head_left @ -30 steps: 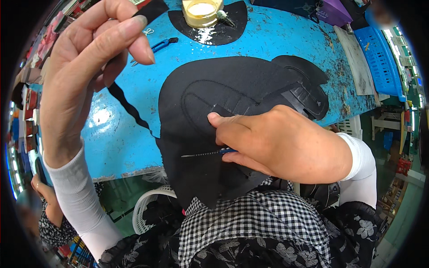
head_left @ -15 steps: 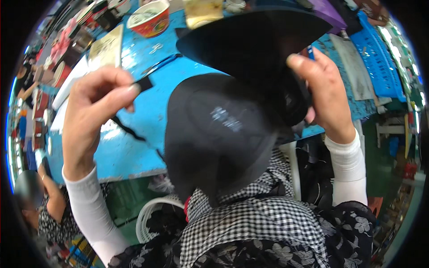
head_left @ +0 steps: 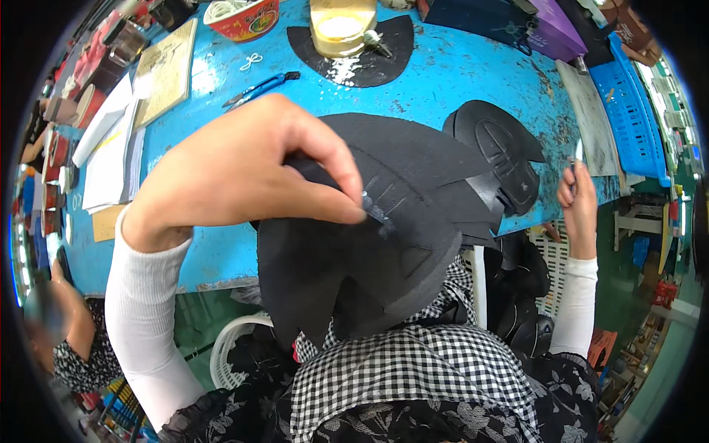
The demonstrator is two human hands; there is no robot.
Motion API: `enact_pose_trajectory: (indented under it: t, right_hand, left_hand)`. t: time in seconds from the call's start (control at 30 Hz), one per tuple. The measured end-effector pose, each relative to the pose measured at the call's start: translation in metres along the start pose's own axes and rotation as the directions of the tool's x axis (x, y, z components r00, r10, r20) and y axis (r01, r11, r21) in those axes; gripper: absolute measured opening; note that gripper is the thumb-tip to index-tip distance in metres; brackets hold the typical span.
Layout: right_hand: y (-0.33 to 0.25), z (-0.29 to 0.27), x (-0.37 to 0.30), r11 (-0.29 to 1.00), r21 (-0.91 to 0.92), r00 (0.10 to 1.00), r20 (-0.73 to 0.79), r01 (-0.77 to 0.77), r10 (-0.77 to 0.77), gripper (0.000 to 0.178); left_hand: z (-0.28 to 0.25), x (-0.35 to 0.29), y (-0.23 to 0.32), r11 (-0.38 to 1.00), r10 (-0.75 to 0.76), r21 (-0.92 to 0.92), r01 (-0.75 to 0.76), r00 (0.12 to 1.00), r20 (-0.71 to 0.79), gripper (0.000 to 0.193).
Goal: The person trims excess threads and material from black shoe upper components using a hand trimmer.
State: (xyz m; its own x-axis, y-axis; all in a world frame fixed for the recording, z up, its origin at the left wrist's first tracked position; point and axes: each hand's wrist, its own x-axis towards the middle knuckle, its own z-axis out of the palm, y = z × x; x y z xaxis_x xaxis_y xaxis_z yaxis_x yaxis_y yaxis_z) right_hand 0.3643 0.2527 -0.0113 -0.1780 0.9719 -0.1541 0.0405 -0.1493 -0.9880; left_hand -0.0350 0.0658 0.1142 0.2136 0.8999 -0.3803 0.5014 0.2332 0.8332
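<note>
My left hand (head_left: 251, 170) hovers over a stack of black sheet pieces (head_left: 369, 266) with curved edges and notches. Its thumb and index finger are pinched together at a shiny, whitish smear (head_left: 384, 221) on the top piece; whatever they hold is hidden. Out at the right, my right hand (head_left: 583, 196) is closed round a slim tool (head_left: 579, 151) with a pale pointed tip standing up. Between the hands, a black shaped piece (head_left: 502, 148) with raised lines lies on the blue table (head_left: 244, 140).
Blue-handled scissors (head_left: 262, 88) lie at the back left. A pale block (head_left: 343, 33) with a glue-like spill stands on a black piece (head_left: 395, 59). A blue basket (head_left: 628, 111) borders the right, papers (head_left: 114, 162) the left. A white basket (head_left: 233, 351) sits below the table.
My right hand has moved outward to the right, away from the large black piece it was holding up. My left hand has come right and inward, over the stack.
</note>
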Motion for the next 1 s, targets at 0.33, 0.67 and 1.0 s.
enact_pose_trajectory:
  t: [0.33,0.67,1.0]
  right_hand:
    - [-0.079,0.126,-0.044,0.850,-0.165,0.631,0.741,0.501,-0.229,0.018]
    - [-0.087,0.192,-0.018,0.509,0.094,-0.110,0.994,0.856,0.001,0.013]
    - [-0.085,0.209,-0.017,0.448,0.046,-0.032,0.999,0.893,-0.038,0.014]
  left_hand:
    - [0.018,0.016,-0.020,0.997,-0.075,0.030,0.074,0.996,0.046,0.009]
    - [0.029,0.017,-0.031,0.990,0.123,0.077,-0.120,0.992,-0.029,0.011]
    - [0.007,0.008,-0.031,0.988,0.018,0.156,-0.007,0.998,-0.065,0.011]
